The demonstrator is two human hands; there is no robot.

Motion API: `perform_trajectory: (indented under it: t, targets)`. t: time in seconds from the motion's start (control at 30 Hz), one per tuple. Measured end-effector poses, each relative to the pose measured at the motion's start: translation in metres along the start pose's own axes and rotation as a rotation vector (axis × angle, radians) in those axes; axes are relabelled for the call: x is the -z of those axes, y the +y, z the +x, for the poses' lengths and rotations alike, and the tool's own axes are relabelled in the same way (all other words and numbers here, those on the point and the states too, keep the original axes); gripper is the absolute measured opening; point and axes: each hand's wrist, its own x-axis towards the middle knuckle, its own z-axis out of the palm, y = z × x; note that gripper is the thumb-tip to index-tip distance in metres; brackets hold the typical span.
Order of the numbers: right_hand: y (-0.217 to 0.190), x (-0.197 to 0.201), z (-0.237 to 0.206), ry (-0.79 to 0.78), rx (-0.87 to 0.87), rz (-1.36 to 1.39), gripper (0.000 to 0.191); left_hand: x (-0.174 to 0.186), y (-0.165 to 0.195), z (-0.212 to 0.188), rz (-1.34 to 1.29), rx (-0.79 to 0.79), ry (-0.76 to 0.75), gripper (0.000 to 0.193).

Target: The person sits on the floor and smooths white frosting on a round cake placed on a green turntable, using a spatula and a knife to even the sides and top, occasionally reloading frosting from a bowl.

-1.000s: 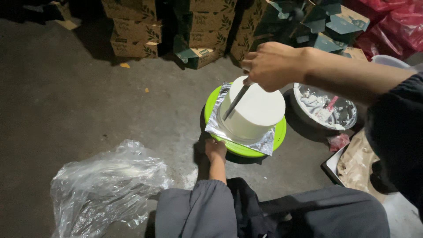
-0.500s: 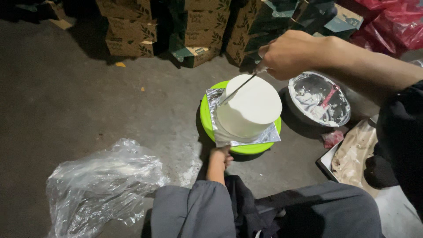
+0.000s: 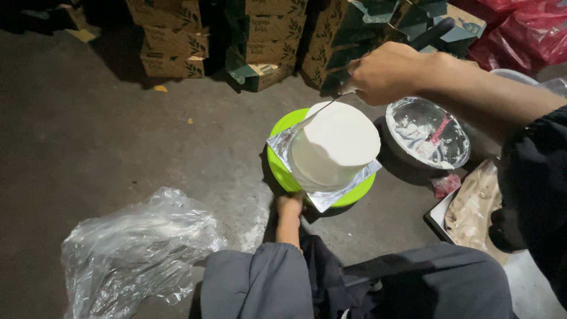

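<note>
A round white frosted cake (image 3: 336,145) stands on a silver foil board (image 3: 331,198) atop a bright green turntable (image 3: 280,168) on the floor. My right hand (image 3: 387,74) is shut on a palette knife (image 3: 322,111), its thin blade laid against the cake's far upper left edge. My left hand (image 3: 289,207) reaches down between my knees and grips the near edge of the green turntable, below the cake.
A bowl of white cream (image 3: 426,133) with a pink-handled spatula sits right of the cake. A crumpled clear plastic bag (image 3: 139,248) lies front left. Stacked cardboard boxes (image 3: 260,41) line the back; red bags (image 3: 522,35) are at far right. A tray (image 3: 472,212) is near my right knee.
My right hand and the knife have shifted from over the cake's top toward its far upper left edge. The view has drifted slightly, and my left hand stays at the turntable.
</note>
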Motion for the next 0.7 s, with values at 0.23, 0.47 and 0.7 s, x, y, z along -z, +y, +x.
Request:
perform_trajectory:
  t: [0.23,0.47,0.7]
  targets:
    - [0.005,-0.014,-0.006,-0.163,-0.085,0.047,0.052,0.004,0.004,-0.007,-0.053,-0.048,0.11,0.038]
    - [-0.006,-0.029,-0.013,-0.069,-0.036,0.161,0.047,0.006,0.002,-0.004,0.019,-0.062,0.041,0.031]
    - [-0.044,-0.03,0.021,0.246,0.255,-0.077,0.048,0.0,-0.002,0.009,-0.096,0.043,-0.07,0.034]
